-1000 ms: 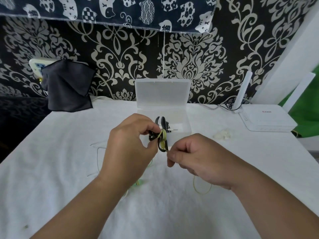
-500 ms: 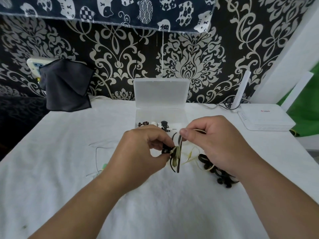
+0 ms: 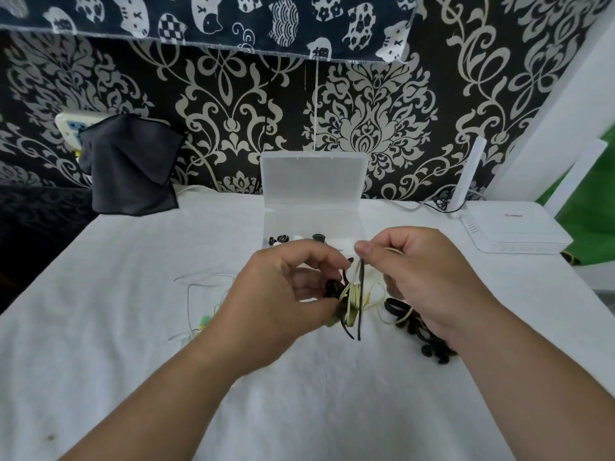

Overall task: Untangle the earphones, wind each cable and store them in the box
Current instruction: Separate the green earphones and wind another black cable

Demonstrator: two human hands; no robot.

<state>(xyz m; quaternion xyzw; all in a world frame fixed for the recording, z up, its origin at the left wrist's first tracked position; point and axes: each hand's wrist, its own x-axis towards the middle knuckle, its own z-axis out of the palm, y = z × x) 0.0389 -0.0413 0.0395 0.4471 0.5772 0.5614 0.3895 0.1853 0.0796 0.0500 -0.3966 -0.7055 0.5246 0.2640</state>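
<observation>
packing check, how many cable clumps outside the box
3: black-and-yellow bundle held by left hand and right hand, black cable under the right hand, pale cable left of both. More may be hidden.

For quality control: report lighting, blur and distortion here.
Head view: soft, even light, only faint shadows under left hand and right hand; cable bundle they pinch looks slightly smeared; wide-angle lens leans the white frame at right.

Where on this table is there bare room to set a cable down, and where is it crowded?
Free: the near strip of table between the forearms; the patch between dark cloth and box; the gap between box and router. Crowded: the middle, where left hand and right hand hold the bundle, thin cable leftward, black cable rightward.
</observation>
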